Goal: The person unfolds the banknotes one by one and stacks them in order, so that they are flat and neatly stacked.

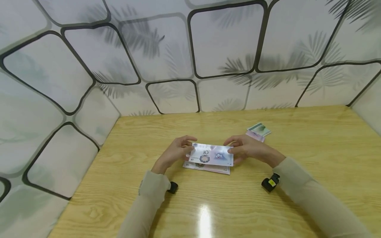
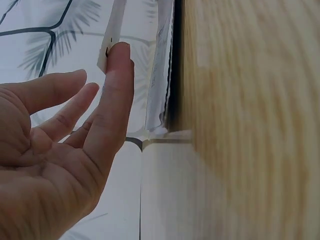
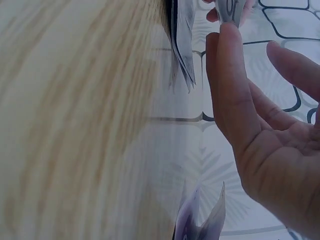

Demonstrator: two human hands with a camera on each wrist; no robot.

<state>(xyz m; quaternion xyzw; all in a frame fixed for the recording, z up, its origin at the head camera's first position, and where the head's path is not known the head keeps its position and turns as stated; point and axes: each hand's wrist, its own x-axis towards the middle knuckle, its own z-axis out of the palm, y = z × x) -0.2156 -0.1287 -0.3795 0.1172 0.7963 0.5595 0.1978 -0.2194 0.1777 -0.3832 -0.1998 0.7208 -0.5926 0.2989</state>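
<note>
In the head view, a pale bluish-purple 10 banknote (image 1: 212, 154) is held up level between the two hands. My left hand (image 1: 175, 152) holds its left end at the edge, other fingers spread apart. My right hand (image 1: 251, 149) holds the right end the same way. Just below lies a 20 banknote (image 1: 214, 168) on the table, partly covered from view. In the left wrist view, a fingertip meets the edge of the raised banknote (image 2: 114, 30). The right wrist view shows fingertips at the banknote's end (image 3: 230, 9), with folded notes (image 3: 182, 40) behind.
A green banknote (image 1: 259, 129) and a purple banknote (image 1: 255, 135) lie overlapping beyond the right hand. The wooden table (image 1: 143, 132) meets a patterned wall (image 1: 175, 96) at the back and left. Black wrist cameras (image 1: 270, 182) hang below the cuffs.
</note>
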